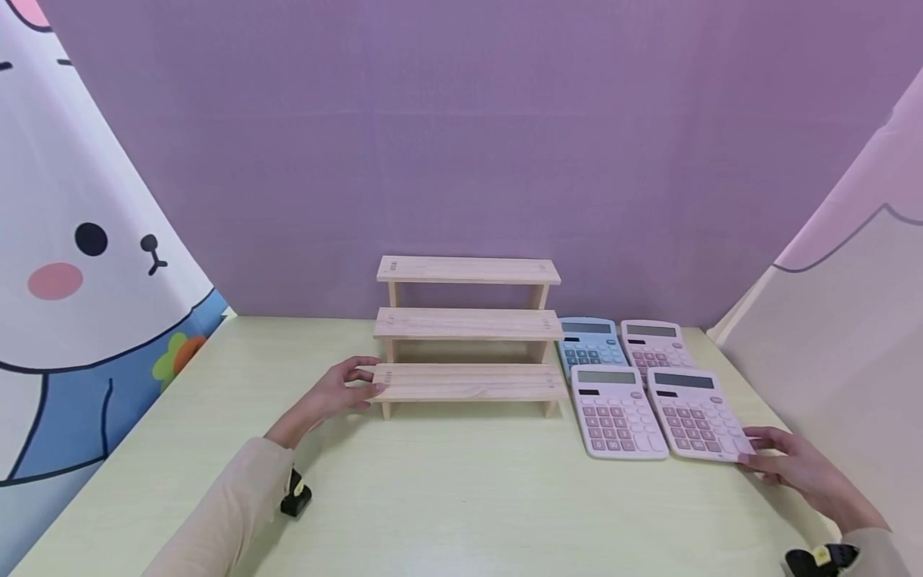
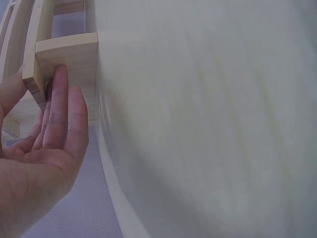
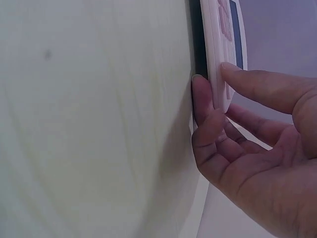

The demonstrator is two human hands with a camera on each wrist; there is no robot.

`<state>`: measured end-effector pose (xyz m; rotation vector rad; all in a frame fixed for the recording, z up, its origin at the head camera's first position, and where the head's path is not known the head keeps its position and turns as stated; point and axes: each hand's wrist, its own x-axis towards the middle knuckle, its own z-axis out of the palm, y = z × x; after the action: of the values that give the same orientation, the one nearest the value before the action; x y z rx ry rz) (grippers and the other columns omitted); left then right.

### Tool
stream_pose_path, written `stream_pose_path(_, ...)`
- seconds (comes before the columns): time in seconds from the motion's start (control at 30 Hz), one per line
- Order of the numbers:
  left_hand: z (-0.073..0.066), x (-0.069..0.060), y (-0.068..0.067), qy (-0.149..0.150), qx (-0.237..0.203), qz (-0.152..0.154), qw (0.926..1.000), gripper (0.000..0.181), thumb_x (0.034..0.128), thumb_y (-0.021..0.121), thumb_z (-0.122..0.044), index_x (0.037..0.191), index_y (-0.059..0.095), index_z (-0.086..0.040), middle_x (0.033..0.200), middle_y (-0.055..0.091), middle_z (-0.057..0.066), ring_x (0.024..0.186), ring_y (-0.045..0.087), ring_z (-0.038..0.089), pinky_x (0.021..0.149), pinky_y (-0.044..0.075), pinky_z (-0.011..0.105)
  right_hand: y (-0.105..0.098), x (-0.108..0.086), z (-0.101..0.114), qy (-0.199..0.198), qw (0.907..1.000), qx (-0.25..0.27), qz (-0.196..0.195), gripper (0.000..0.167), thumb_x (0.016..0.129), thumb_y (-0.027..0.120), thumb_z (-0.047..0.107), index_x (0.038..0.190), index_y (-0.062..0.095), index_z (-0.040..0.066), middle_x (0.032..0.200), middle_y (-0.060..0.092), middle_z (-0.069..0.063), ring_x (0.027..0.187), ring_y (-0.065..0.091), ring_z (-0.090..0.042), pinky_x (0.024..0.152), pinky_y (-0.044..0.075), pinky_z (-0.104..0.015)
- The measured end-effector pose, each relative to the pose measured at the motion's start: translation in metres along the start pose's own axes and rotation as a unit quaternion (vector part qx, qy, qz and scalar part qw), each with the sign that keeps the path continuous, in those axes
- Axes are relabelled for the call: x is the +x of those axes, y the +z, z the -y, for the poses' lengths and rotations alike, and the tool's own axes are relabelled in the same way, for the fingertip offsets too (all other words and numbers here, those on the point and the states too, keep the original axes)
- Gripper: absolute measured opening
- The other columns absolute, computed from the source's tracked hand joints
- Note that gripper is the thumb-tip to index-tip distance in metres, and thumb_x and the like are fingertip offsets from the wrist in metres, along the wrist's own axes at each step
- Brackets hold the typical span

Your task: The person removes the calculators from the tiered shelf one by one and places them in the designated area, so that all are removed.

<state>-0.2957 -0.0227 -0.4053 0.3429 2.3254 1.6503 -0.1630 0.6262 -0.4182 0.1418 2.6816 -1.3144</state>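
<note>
A three-step wooden display stand (image 1: pixel 469 323) stands near the back of the table. My left hand (image 1: pixel 344 386) pinches the left end of its lowest step, and in the left wrist view the thumb is on the board's outer side and the fingers (image 2: pixel 58 106) reach under it. To the right of the stand lie several calculators. My right hand (image 1: pixel 796 465) pinches the lower right corner of the front-right pink calculator (image 1: pixel 698 417). In the right wrist view its thumb presses the face of that calculator (image 3: pixel 218 54) and the fingertips are under its edge.
Next to it lies another pink calculator (image 1: pixel 622 421). Behind these are a blue calculator (image 1: pixel 591 346) and a third pink calculator (image 1: pixel 654 344), both partly covered. A purple cloth (image 1: pixel 461 144) hangs behind the table (image 1: pixel 461 497), with patterned cloths at both sides.
</note>
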Motion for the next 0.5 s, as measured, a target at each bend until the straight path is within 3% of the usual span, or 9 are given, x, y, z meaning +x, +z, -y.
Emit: stream_pose_path(0.5, -0.0005, 0.0005, -0.0001, -0.003, 0.001, -0.001, 1.0000, 0.058, 0.0867, 0.063, -0.016, 0.135, 0.034, 0.000, 0.120, 0.051, 0.026, 0.089, 0.061, 0.017, 0.077, 0.057, 0.038, -0.0023, 0.0008, 0.0025, 0.007, 0.9996, -0.026, 0.000, 0.060, 0.087, 0.057, 0.013, 0.128, 0.027, -0.018, 0.089, 0.053, 0.017, 0.069, 0.053, -0.005, 0.057, 0.044, -0.024)
